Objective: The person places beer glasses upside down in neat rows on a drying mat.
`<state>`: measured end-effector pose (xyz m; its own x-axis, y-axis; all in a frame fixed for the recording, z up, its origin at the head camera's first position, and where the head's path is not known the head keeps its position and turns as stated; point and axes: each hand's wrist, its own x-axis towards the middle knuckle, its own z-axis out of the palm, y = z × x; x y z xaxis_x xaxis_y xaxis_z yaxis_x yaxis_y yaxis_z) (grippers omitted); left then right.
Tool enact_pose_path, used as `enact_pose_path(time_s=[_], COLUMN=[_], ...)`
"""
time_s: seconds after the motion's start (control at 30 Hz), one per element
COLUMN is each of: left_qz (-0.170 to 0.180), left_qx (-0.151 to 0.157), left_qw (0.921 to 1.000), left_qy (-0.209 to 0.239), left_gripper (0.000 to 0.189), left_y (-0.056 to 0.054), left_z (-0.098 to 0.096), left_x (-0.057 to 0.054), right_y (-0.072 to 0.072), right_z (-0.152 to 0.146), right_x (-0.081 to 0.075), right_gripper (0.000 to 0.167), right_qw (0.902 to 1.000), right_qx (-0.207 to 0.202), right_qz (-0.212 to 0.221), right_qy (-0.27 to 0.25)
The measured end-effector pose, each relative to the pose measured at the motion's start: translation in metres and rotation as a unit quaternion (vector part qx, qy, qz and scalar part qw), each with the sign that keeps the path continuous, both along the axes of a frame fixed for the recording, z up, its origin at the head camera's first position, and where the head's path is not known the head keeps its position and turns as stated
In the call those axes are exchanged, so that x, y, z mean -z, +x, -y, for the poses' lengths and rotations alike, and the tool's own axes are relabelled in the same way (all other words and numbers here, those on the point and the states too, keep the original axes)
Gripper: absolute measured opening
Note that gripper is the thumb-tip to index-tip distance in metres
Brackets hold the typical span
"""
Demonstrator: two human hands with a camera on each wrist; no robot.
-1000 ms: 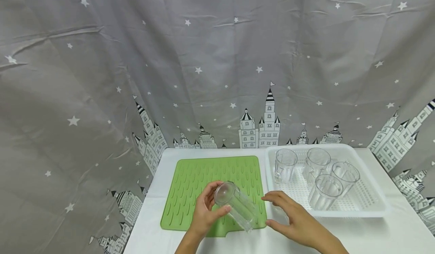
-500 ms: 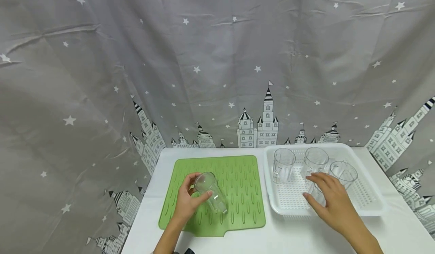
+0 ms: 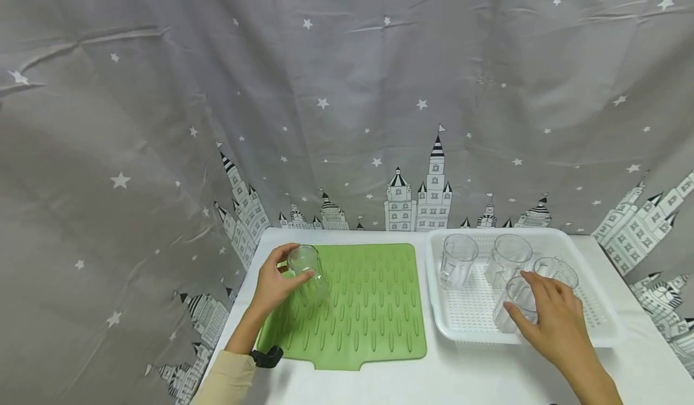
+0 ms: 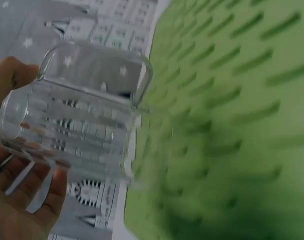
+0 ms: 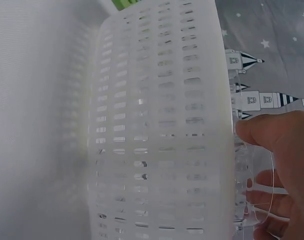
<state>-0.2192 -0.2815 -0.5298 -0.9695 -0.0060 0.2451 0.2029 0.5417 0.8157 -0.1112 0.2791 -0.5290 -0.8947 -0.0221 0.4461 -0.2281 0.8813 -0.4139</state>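
Note:
Near the left edge of the green mat [image 3: 374,296], my left hand [image 3: 273,283] grips a clear glass mug [image 3: 305,260] near its base. The mug is tilted, with its base up and its mouth toward the mat. In the left wrist view the mug's handle [image 4: 141,75] shows along the top. My right hand [image 3: 558,317] is round another clear glass mug [image 3: 512,314] at the front of the white basket [image 3: 444,326], thumb on the left and fingers on the far right side. In the right wrist view the basket wall hides part of this mug.
More glass mugs stand mouth up in the basket: one at the back left [image 3: 458,260], one at the back middle [image 3: 509,257], and one [image 3: 555,269] partly behind my right hand. A grey printed curtain [image 3: 347,122] hangs behind the white table [image 3: 401,387].
My left hand has carried its mug left and away from me over the mat. My right hand has moved from beside the mat to the front mug in the basket.

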Motion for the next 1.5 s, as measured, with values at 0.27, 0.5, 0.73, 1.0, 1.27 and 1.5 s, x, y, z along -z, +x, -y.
enact_pose_path(time_s=[0.27, 0.5, 0.73, 1.0, 1.27, 1.5], left_qz=[-0.017, -0.004, 0.014, 0.075, 0.068, 0.040], left_qx=[0.038, 0.069, 0.089, 0.074, -0.041, 0.009], left_qw=[0.9977, 0.9945, 0.9894, 0.9818, 0.9775, 0.9769], left_qy=[-0.054, -0.078, -0.114, -0.159, -0.195, -0.210], left_gripper=[0.079, 0.083, 0.081, 0.079, 0.084, 0.079], left_y=[-0.034, -0.060, -0.068, -0.073, -0.079, -0.083], left_z=[0.028, 0.039, 0.051, 0.041, 0.020, 0.036], left_x=[-0.010, -0.015, -0.020, -0.030, -0.029, -0.032], right_y=[-0.001, -0.003, -0.003, -0.003, -0.004, 0.000], right_z=[0.003, 0.000, 0.000, 0.000, 0.000, -0.001], right_x=[0.003, 0.004, 0.002, 0.002, -0.002, 0.003], right_gripper=[0.068, 0.071, 0.074, 0.078, 0.079, 0.079], right_qw=[0.9999, 0.9997, 0.9997, 0.9995, 0.9993, 0.9994], right_qx=[0.004, 0.010, 0.007, 0.007, 0.008, -0.013], right_qz=[0.009, 0.010, 0.005, -0.014, 0.000, -0.021], right_qy=[-0.007, -0.019, -0.025, -0.029, -0.035, -0.027])
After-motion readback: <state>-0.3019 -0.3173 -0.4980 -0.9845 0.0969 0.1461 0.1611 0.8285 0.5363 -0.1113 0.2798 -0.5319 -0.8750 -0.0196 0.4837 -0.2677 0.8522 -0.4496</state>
